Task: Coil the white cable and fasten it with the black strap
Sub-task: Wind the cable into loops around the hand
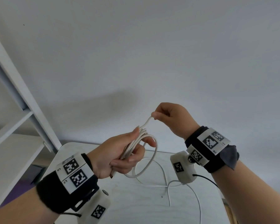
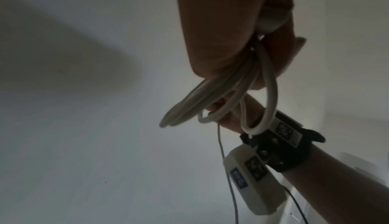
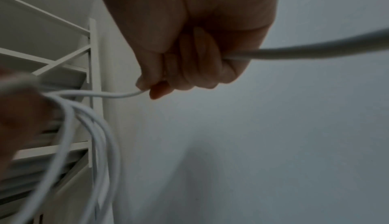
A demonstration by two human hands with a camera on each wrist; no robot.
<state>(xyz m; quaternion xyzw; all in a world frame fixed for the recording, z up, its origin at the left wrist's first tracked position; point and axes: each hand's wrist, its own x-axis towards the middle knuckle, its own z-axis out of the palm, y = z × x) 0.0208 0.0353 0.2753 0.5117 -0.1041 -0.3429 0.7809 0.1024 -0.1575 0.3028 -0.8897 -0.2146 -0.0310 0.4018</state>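
My left hand is held up above the table and grips several loops of the white cable; the loops hang out past its fingers. My right hand, up and to the right, pinches a strand of the same cable between thumb and curled fingers, and that strand runs taut down to the bundle. The rest of the cable trails loose onto the table. A dark tip pokes out under my left palm; I cannot tell whether it is the black strap.
A white table lies below my hands, its right edge near my right forearm. A white shelf frame stands at the left against a plain wall. A thin black wire leaves the right wrist camera.
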